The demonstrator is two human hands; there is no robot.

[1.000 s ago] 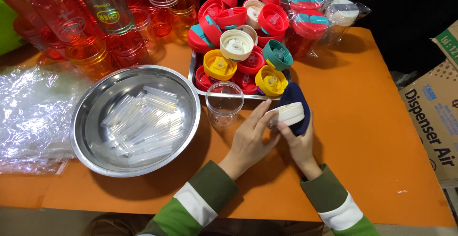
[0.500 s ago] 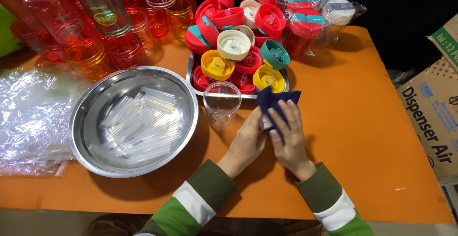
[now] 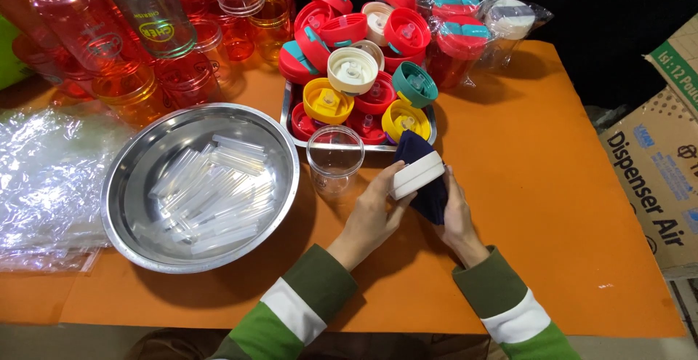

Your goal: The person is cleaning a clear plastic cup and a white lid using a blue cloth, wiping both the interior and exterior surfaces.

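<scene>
The left hand (image 3: 374,211) curled around a white lid (image 3: 416,174); the right hand (image 3: 456,214) apparently pressed a dark blue cloth (image 3: 429,193) against it, above the orange table (image 3: 552,185), near cardboard boxes (image 3: 658,171).

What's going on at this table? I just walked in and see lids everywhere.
A person holds a white bottle lid in the left hand, with a dark blue cloth wrapped behind it in the right hand. A clear cup stands beside them, near a tray of coloured lids and a steel bowl of clear tubes.
</scene>
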